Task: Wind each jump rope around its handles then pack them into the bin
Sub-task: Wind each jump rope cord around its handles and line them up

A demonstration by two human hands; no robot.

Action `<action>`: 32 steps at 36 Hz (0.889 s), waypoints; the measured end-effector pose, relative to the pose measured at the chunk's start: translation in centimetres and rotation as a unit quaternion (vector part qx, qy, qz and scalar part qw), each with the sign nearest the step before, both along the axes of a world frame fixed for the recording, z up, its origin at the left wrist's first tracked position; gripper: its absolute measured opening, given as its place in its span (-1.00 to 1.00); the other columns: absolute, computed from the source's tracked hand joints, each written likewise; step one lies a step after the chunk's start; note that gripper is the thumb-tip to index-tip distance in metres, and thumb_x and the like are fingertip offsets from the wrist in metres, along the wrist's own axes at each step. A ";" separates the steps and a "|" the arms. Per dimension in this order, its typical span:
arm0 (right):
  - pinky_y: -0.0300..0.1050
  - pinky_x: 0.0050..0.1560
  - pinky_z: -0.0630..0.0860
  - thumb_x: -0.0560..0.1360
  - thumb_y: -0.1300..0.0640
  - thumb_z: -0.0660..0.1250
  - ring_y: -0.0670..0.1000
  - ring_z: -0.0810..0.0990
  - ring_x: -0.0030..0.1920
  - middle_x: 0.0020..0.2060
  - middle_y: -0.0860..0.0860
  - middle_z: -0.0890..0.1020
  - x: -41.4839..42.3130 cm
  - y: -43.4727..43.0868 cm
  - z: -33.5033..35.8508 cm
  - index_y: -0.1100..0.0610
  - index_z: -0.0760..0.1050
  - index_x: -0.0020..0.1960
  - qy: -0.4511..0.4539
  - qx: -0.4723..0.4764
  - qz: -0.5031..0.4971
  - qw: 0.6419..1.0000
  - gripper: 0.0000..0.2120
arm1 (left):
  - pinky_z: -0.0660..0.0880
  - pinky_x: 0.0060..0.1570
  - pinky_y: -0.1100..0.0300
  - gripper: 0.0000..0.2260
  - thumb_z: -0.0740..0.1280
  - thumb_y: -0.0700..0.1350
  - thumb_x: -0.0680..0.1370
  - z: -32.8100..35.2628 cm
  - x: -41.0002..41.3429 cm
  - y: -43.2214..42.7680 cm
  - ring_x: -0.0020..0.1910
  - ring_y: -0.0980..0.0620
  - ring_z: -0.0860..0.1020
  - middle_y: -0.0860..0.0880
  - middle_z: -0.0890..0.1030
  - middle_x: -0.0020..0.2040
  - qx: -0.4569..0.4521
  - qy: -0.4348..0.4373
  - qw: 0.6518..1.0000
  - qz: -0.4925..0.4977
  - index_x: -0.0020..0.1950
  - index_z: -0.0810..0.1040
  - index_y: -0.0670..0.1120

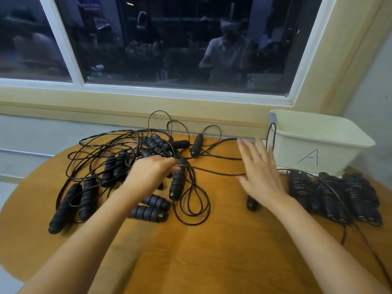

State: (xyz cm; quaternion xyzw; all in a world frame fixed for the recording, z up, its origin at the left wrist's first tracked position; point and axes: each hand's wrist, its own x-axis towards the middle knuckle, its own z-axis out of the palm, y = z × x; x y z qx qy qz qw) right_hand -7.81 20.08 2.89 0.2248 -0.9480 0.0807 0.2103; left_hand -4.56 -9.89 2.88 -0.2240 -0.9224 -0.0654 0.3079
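The left hand (151,174) has its fingers (169,166) pinched on a cord (220,172) just above a handle (177,182), likely to free one rope from the tangle (106,158) to their left. The right hand (262,179) hovers over that cord with fingers spread, holding nothing. The bin (314,143) sits just right of them, with wound ropes (331,194) on the tabletop (212,251) in front of it.

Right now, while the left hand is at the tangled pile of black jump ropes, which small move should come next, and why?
Probably close the right hand on the thin black cord stretched beneath it and draw it clear. The left hand pinches the top of the black ribbed foam handle that this cord seems to leave, and the right hand is open, holding nothing.
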 end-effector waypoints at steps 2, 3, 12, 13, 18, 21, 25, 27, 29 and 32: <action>0.19 0.53 -0.25 0.47 -0.08 0.39 0.04 -0.21 0.58 0.60 0.00 0.01 0.7 -1.8 0.1 0.02 -0.17 0.61 0.021 0.030 0.078 0.996 -0.05 | 0.23 -0.50 0.34 -0.73 0.17 0.05 0.62 0.1 0.2 2.4 -0.41 0.08 0.48 0.12 0.45 -0.34 -0.045 0.001 0.998 -0.033 -0.18 0.52 -0.05; 0.20 0.54 -0.22 0.47 -0.13 0.37 0.02 -0.12 0.59 0.59 -0.01 0.07 1.0 -2.7 0.1 0.03 -0.10 0.61 0.032 0.040 0.110 0.993 -0.09 | 0.34 -0.50 0.26 -0.68 0.12 0.07 0.63 0.1 0.3 3.6 -0.40 0.07 0.49 0.10 0.48 -0.34 -0.058 -0.004 0.998 -0.041 -0.16 0.53 -0.05; -0.47 -0.43 0.39 0.63 -0.04 0.15 -0.33 0.33 -0.48 -0.43 -0.28 0.41 1.8 -1.8 -0.8 0.11 0.49 -0.19 0.063 -0.150 0.194 0.968 -0.67 | 0.42 -0.43 0.21 -0.69 0.14 0.06 0.61 -0.7 0.6 2.2 -0.35 0.05 0.51 0.06 0.54 -0.32 -0.034 -0.008 0.998 -0.047 -0.14 0.56 -0.07; -0.48 -0.51 0.27 0.62 0.02 0.21 -0.37 0.28 -0.50 -0.46 -0.29 0.36 1.8 -0.9 -0.8 0.13 0.49 -0.19 0.071 -0.165 0.166 0.970 -0.72 | 0.44 -0.38 0.19 -0.71 0.16 0.05 0.61 -1.1 0.4 0.9 -0.33 0.03 0.53 0.07 0.55 -0.31 -0.026 -0.011 0.999 -0.025 -0.14 0.57 -0.06; -0.10 -0.29 0.40 0.65 -0.03 0.14 0.02 0.58 -0.13 -0.23 -0.07 0.56 1.1 2.0 -0.3 0.11 0.57 0.05 -0.027 -0.077 -0.029 0.996 -0.70 | 0.48 0.04 -0.05 -0.77 0.19 0.04 0.60 -2.9 -0.2 -4.7 -0.25 0.02 0.51 0.15 0.45 -0.26 0.024 -0.092 0.994 0.048 -0.14 0.53 -0.04; 0.00 0.26 0.44 0.63 -0.02 0.23 0.06 0.27 0.44 0.37 0.01 0.43 0.7 1.5 -0.9 0.04 0.21 0.56 -0.060 -0.037 -0.064 0.995 -0.46 | 0.34 -0.38 0.24 -0.65 0.06 0.14 0.62 -2.5 0.2 -3.6 -0.36 0.08 0.44 0.13 0.44 -0.30 0.030 -0.097 0.995 0.022 -0.14 0.49 -0.05; 0.24 0.50 0.15 0.45 -0.07 0.44 0.15 0.08 0.55 0.53 0.07 0.24 1.4 -1.4 -0.6 0.07 0.02 0.60 0.058 0.013 0.061 0.996 -0.12 | 0.32 -0.55 0.29 -0.70 0.07 0.09 0.62 -1.4 1.2 0.8 -0.50 0.12 0.42 0.14 0.41 -0.38 -0.050 -0.060 0.996 -0.038 -0.16 0.46 -0.02; 0.25 0.52 0.08 0.40 -0.13 0.43 0.16 0.20 0.52 0.49 0.09 0.33 2.0 -3.0 -0.4 0.11 0.13 0.57 0.115 0.085 0.131 0.981 -0.13 | 0.31 -0.55 0.29 -0.70 0.08 0.08 0.63 -1.1 1.3 2.9 -0.51 0.13 0.40 0.14 0.39 -0.38 -0.064 -0.056 0.995 -0.058 -0.16 0.46 -0.02; 0.24 0.52 0.15 0.43 -0.14 0.41 0.09 0.43 0.38 0.32 0.06 0.53 2.4 -4.2 -1.0 0.14 0.35 0.47 0.129 0.107 0.181 0.969 -0.30 | 0.35 -0.54 0.24 -0.67 0.07 0.10 0.63 -0.8 1.4 4.4 -0.48 0.10 0.41 0.13 0.41 -0.37 -0.077 -0.045 0.993 -0.074 -0.15 0.50 -0.03; 0.19 0.29 0.50 0.53 -0.03 0.31 -0.03 0.58 -0.22 -0.26 -0.03 0.63 2.1 -4.2 -1.8 0.11 0.60 -0.04 0.147 0.032 0.212 0.965 -0.78 | 0.40 -0.47 0.24 -0.69 0.09 0.11 0.61 -0.3 1.1 4.6 -0.42 0.11 0.42 0.12 0.46 -0.35 -0.055 -0.053 0.993 -0.094 -0.14 0.51 -0.03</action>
